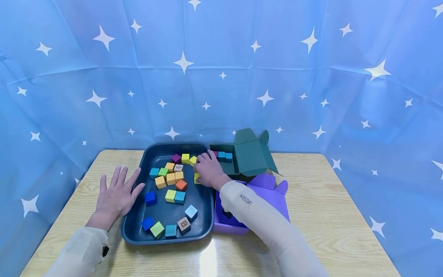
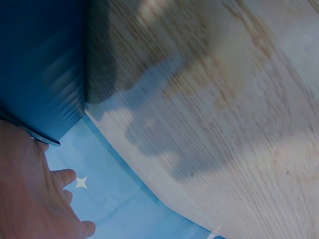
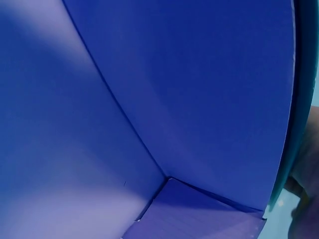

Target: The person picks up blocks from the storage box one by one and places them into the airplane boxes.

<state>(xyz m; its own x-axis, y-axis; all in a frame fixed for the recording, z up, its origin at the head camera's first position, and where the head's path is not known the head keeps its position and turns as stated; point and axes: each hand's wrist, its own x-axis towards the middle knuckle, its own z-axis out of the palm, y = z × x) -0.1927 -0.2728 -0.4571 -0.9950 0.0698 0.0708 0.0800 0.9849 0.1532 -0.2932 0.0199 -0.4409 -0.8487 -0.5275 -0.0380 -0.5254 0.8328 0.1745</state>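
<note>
A dark blue tray (image 1: 204,227) holds several coloured cubes, among them an orange cube (image 1: 181,185), a wooden cube marked B (image 1: 184,224) and a dark blue cube (image 1: 150,198). My left hand (image 1: 117,194) lies spread at the tray's left rim, its fingers straight and holding nothing. Over the tray's right rim, my right hand (image 1: 209,171) curls its fingers down and pinches a yellow cube (image 1: 196,177). Most of that cube is hidden beneath the hand. The right wrist view catches only part of the right hand (image 3: 306,184) at its edge.
Right of the tray stands an open green box (image 1: 226,167) with a few cubes, including a blue cube (image 1: 228,157). In front of it is an open purple box (image 1: 230,229) with a dark object inside, partly under my right sleeve. Both stand on a wooden table (image 1: 332,215).
</note>
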